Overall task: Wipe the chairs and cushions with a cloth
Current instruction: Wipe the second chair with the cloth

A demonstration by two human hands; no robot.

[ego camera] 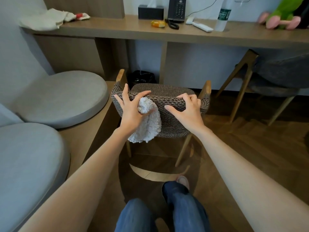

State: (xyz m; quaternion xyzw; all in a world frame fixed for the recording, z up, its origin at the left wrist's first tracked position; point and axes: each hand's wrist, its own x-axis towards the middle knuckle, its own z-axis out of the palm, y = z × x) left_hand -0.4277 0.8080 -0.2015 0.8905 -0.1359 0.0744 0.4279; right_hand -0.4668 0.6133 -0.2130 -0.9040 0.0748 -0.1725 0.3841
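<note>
Two chairs and two seat cushions in view; wiping judged under way on one only, the woven chair (pixel 167 104), seen from behind its backrest. No visible difference between wiped and unwiped fabric, so share done on this chair not readable. Judged still to do: seat and arms of woven chair, dark grey chair (pixel 275 72) to right of woven chair, far grey cushion (pixel 61 97) and near grey cushion (pixel 28 156) to left of it. Early stage, by that count.

White cloth (pixel 147 126): against rear face of woven chair's backrest, bunched just under top edge, rest hanging down to lower rim.

Left hand (pixel 131 109): toward left end of backrest. Fingers (pixel 125 91) spread wide and nearly straight, tips reaching over top edge. Thumb tucked under bunched part of white cloth, pinching it against palm. Holding and pressing cloth to fabric at once.

Right hand (pixel 187 109): just right of white cloth, not touching it. Fingers (pixel 184 97) bent and hooked over top edge, thumb stretched along rear face toward cloth. Gripping backrest, probably to steady the chair.

Beyond woven chair: worktop (pixel 117 29), with a beige rag (pixel 41 19) at its left end, untouched.
</note>
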